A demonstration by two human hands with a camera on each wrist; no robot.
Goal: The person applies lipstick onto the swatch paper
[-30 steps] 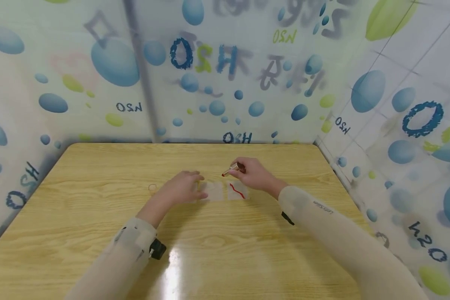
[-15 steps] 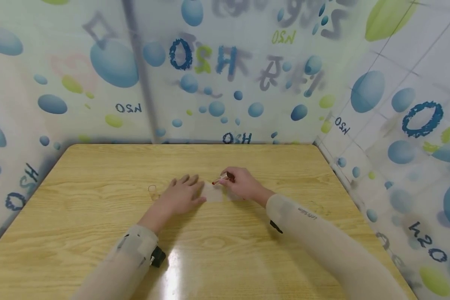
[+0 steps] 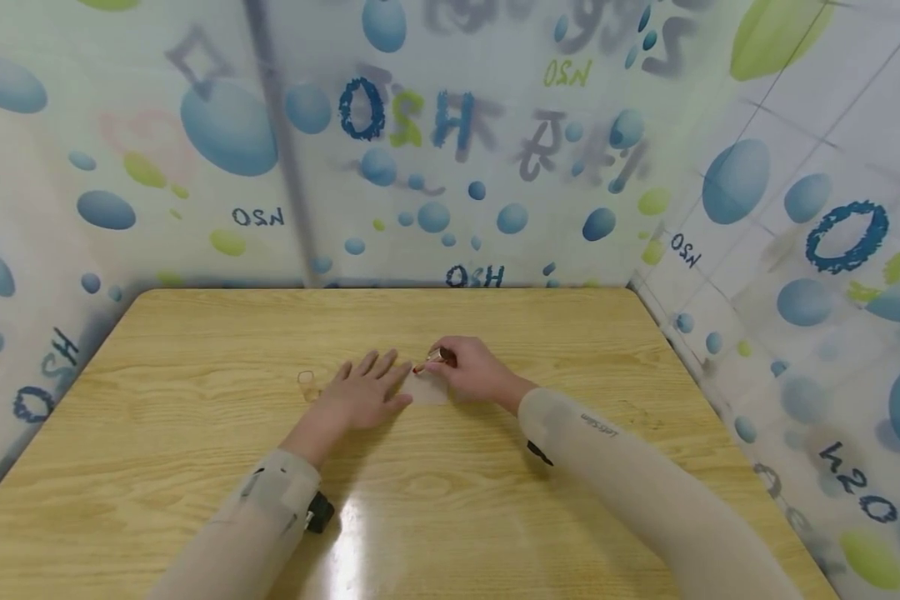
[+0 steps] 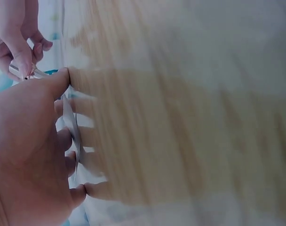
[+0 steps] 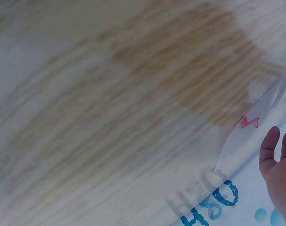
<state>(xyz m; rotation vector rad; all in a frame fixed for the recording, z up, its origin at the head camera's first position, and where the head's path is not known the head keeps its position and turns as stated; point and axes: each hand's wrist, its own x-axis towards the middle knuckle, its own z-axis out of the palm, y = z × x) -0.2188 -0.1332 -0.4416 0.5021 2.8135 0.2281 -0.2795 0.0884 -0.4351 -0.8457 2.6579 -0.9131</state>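
Note:
My right hand (image 3: pixel 474 368) pinches a lipstick (image 3: pixel 437 358) with a shiny metallic tube. Its red tip points left and down, at the upper left corner of a small white paper piece (image 3: pixel 427 390); whether it touches cannot be told. My left hand (image 3: pixel 360 393) lies flat with fingers spread, just left of that piece. In the left wrist view a thin paper edge (image 4: pixel 71 125) shows by the left fingers. A second paper (image 5: pixel 234 141) bearing a red zigzag line (image 5: pixel 250 123) appears in the right wrist view; from the head it is hidden behind the right hand.
A small faint loop-shaped thing (image 3: pixel 306 378) with a tan patch lies left of the left hand. The wooden table (image 3: pixel 435 500) meets patterned walls (image 3: pixel 435 217) at its back and right side. Light glares off its front.
My right hand has moved left and slightly nearer with the lipstick, from above the red-marked paper to the neighbouring piece. My left hand has flattened and spread its fingers.

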